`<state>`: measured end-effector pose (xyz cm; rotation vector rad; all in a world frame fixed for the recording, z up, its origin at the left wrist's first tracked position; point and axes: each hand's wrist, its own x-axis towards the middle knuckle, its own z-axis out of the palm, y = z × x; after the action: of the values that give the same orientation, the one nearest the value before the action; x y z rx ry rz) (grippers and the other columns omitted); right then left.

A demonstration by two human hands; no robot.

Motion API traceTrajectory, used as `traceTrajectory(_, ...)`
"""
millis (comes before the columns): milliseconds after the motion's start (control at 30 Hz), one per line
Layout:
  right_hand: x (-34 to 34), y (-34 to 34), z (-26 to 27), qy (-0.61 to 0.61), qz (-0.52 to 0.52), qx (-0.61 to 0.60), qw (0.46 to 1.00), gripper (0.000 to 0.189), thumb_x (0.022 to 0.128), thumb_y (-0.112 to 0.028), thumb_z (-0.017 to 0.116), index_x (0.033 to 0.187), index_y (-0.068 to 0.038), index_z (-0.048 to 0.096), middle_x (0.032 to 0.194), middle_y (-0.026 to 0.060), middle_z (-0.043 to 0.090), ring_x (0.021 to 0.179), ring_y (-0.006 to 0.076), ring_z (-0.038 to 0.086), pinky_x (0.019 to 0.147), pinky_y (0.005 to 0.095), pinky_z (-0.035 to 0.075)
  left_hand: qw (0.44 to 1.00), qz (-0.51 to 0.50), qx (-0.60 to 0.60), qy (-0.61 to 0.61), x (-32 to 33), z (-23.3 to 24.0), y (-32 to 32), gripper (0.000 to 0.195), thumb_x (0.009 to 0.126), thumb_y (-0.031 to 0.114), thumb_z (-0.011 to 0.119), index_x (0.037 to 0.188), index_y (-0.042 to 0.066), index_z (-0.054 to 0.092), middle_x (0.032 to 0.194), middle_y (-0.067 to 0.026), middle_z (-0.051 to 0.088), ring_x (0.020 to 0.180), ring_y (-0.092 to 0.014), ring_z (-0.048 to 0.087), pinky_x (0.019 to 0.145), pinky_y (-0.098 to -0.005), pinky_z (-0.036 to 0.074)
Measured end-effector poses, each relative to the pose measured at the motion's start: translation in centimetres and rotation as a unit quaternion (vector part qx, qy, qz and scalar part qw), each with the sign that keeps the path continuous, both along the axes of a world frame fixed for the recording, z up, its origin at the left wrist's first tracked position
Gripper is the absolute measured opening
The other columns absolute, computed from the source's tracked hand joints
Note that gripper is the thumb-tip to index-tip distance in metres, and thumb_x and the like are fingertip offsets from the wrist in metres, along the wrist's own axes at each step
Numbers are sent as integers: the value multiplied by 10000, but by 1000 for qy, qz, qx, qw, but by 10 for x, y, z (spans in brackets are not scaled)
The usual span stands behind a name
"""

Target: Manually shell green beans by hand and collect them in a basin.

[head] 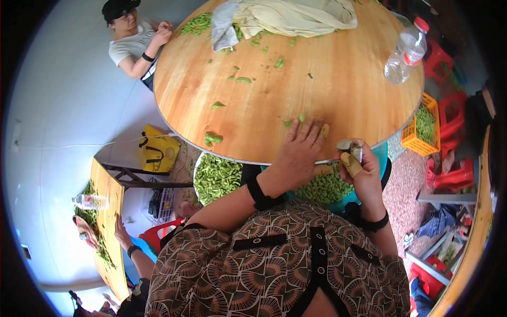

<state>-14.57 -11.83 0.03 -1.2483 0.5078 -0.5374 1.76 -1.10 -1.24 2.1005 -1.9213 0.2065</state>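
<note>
My left hand (303,148) lies palm down at the near edge of the round wooden table (336,91), its fingers spread, with a yellowish finger cover on one finger. Just beyond its fingertips are a few bits of green pod (302,117). To the right, at the table's rim, my right hand (358,160) is closed on a small grey-beige object that I cannot identify; its thumb wears a yellowish cover. Below the edge, a teal basin (380,158) holds shelled green beans (324,188). Left of it stands a white basin full of green pods (218,178).
A crumpled cream cloth (293,18) covers part of the table's far side, near green pods (198,23). A plastic bottle (404,55) is at the right. A person (136,43) sits at the far left edge. An orange crate (420,146) and red stools (451,111) stand on the right.
</note>
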Motion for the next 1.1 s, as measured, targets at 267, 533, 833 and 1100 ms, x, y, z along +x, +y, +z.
traceTrajectory(267, 14, -42, -9, -21, -45, -64, 997, 186, 928, -10, 535, 1104, -35, 591, 827, -5, 610, 595, 44, 495, 511, 190, 385, 971, 225, 69, -53, 77, 32, 58, 717, 884, 501, 570, 1323, -54, 451, 1450, -257, 361, 1352, -429, 321, 1078, -540, 289)
traceTrajectory(533, 29, -46, -17, 22, -101, -142, 984, 146, 894, 11, 570, 1032, -6, 614, 793, -35, 565, 696, 40, 476, 619, 197, 399, 988, 152, -5, 24, 181, 59, -72, 233, 848, 174, 617, 988, -9, 649, 857, -221, 662, 871, -402, 636, 762, -459, 506)
traceTrajectory(833, 31, -48, -25, 27, -139, -162, 977, 126, 889, 8, 588, 1012, -12, 608, 774, -48, 530, 677, 32, 435, 598, 191, 375, 989, 136, 51, 20, 190, 34, -125, 131, 773, 60, 614, 890, 5, 631, 888, -243, 663, 866, -400, 650, 747, -455, 527)
traceTrajectory(1100, 34, -43, -17, 50, -141, -174, 973, 126, 889, 8, 590, 1011, -19, 606, 787, -49, 523, 693, 31, 430, 614, 186, 372, 991, 130, -10, 42, 229, 23, -186, 195, 812, 83, 552, 973, -9, 614, 969, -241, 647, 954, -391, 615, 832, -445, 500)
